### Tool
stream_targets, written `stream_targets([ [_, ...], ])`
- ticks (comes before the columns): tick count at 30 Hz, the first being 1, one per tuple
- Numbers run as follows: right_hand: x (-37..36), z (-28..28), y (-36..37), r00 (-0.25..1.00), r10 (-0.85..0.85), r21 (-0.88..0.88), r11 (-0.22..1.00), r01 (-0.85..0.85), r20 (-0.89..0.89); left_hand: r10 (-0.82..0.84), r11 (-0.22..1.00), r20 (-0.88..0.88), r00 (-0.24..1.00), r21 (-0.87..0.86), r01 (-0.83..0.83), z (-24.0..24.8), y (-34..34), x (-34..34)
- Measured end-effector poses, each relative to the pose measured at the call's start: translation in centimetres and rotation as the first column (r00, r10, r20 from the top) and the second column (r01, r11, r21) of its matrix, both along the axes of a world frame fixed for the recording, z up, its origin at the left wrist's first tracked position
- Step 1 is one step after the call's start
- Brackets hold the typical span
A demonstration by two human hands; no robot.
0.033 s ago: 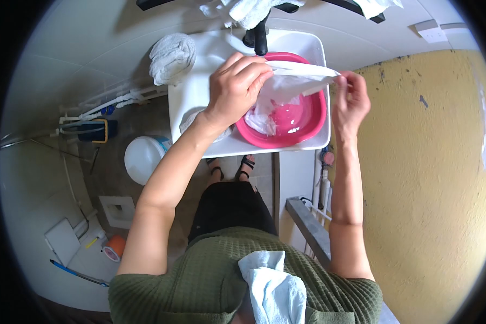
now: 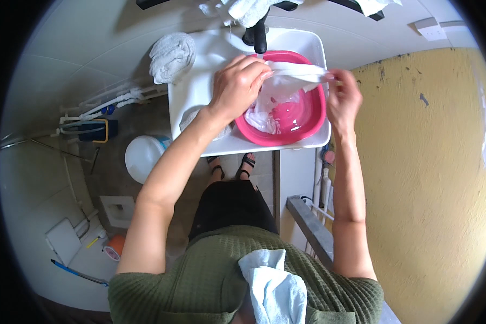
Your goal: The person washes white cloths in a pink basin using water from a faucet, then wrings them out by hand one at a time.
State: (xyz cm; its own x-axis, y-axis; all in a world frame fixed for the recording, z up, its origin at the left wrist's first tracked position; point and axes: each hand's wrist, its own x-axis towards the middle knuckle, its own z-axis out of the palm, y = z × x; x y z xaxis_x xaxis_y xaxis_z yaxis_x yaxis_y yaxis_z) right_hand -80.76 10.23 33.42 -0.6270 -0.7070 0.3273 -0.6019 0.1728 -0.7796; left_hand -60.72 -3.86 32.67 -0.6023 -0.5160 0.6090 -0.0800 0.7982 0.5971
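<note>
From where I stand, the white cloth is over the pink basin, which sits toward the right edge of the sink. The left hand pinches one end of the cloth's top edge just below the black tap; the right hand pinches the other end, near the sink's right edge. Between them that edge runs nearly straight — the rest hangs down and bunches inside the basin, against its left side. I'd say it pays to hold both ends level, with only a gentle pull, and to let the wet folds hang inside the rim — drips would then land in the basin, well away from the rolled towel by the sink's back left corner.
</note>
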Motion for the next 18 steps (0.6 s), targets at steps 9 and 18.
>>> stream_targets([
  [9,0.5,-7.9,1.6,0.965,0.226,0.129,0.962,-0.243,0.133,-0.245,0.955,0.221,0.944,0.222,0.196,-7.0,0.6,-1.1],
  [18,1.3,-14.3,1.3,0.777,0.550,0.638,0.725,-0.260,-0.307,-0.220,0.967,0.722,0.655,0.074,0.243,-13.8,-0.1,-1.1],
])
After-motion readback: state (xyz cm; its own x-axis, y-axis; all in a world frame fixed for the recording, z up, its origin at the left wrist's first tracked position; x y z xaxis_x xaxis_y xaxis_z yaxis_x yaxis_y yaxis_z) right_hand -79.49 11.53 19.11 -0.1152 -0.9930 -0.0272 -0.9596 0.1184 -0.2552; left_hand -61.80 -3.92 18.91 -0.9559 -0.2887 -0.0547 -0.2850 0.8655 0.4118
